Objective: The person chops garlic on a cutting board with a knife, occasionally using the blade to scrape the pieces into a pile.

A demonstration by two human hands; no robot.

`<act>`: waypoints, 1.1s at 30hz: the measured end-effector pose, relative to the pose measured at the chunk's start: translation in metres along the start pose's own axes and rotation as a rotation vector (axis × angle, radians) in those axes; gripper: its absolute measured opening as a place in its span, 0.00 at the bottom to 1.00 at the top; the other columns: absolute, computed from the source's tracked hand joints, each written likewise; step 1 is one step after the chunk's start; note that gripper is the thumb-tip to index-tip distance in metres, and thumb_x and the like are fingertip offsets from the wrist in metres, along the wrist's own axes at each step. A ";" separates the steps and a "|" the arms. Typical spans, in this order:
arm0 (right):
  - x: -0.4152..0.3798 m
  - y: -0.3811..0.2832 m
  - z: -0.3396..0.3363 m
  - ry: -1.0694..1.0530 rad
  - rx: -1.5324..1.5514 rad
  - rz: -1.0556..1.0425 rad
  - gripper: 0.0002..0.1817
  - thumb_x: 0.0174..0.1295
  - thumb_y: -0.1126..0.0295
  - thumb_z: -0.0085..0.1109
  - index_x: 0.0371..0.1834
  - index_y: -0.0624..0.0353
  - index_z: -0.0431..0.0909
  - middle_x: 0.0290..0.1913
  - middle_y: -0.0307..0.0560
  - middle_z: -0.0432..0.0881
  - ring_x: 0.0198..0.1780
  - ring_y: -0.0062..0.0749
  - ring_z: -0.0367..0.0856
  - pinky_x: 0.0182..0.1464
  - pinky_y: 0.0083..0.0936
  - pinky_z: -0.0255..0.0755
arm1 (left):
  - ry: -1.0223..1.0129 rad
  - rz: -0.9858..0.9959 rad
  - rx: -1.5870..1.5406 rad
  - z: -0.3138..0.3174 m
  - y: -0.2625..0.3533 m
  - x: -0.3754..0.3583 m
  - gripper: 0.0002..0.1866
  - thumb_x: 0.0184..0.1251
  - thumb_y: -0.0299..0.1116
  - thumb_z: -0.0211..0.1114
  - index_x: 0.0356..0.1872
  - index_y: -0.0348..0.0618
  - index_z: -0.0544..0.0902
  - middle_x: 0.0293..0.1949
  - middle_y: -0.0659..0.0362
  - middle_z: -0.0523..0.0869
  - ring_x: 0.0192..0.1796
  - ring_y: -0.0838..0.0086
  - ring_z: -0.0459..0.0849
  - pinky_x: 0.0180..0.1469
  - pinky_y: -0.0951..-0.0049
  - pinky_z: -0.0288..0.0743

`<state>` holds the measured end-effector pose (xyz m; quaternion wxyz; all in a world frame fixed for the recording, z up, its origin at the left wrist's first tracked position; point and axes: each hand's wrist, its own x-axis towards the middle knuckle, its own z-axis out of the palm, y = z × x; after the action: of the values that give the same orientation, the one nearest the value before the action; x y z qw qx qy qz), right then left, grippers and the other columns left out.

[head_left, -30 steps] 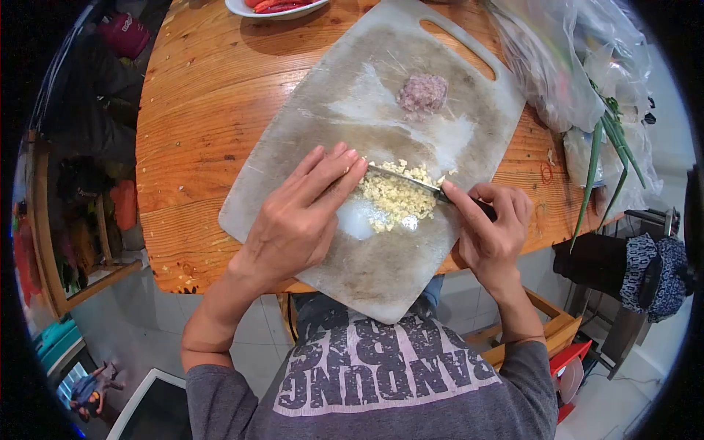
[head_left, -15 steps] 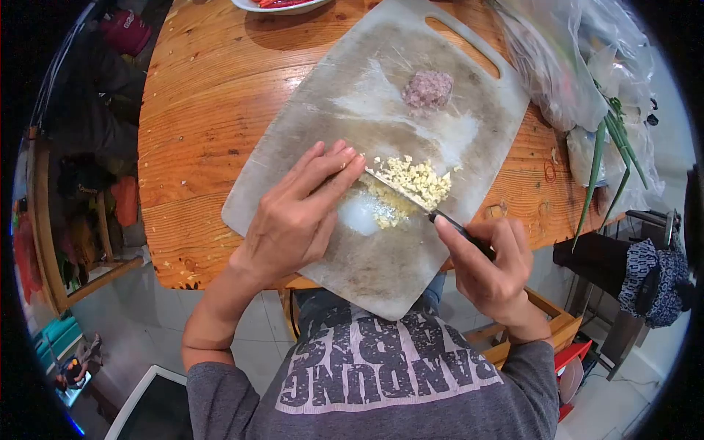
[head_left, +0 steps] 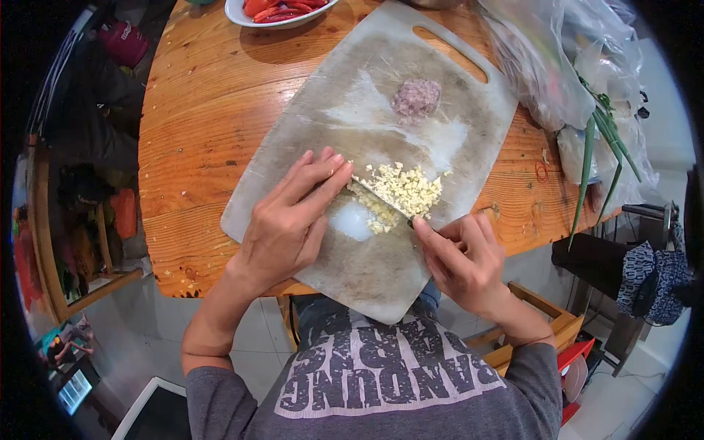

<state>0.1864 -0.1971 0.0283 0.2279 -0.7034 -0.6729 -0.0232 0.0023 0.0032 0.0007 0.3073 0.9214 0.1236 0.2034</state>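
Note:
My right hand [head_left: 469, 268] grips the dark handle of a knife [head_left: 383, 197], its blade slanting up and left across the cutting board [head_left: 359, 275]. With fingers stretched out, my left hand [head_left: 286, 224] rests its fingertips at the blade's tip end. Finely chopped pale yellow bits, which look like garlic [head_left: 412, 189], lie on both sides of the blade, most of them on the far side. Farther up the board sits a small heap of pinkish-purple minced shallot or onion [head_left: 416, 97], apart from the knife and both hands.
A white plate of red chillies [head_left: 282, 16] stands at the wooden table's [head_left: 187, 183] far edge. Clear plastic bags [head_left: 539, 66] and green leaves [head_left: 609, 139] lie right of the board. A red rubber band [head_left: 542, 171] is near them. A wooden stool [head_left: 539, 315] stands below on the right.
My right hand and the knife handle have moved left and slightly down. The left fingertips have shifted a little left with the blade tip. The view has tilted, showing more of the plate.

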 end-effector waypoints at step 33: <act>0.016 0.038 -0.015 0.082 -0.175 -0.012 0.21 0.49 0.73 0.71 0.49 0.47 0.90 0.31 0.37 0.74 0.37 0.35 0.73 0.56 0.42 0.63 | -0.049 0.026 0.025 0.009 0.003 0.004 0.34 0.56 0.11 0.55 0.69 0.34 0.75 0.67 0.46 0.77 0.73 0.53 0.74 0.78 0.52 0.63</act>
<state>0.2279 -0.1870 0.0360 0.1927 -0.7150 -0.6627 -0.1122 0.0105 -0.0025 -0.0027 0.2960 0.9313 0.1065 0.1833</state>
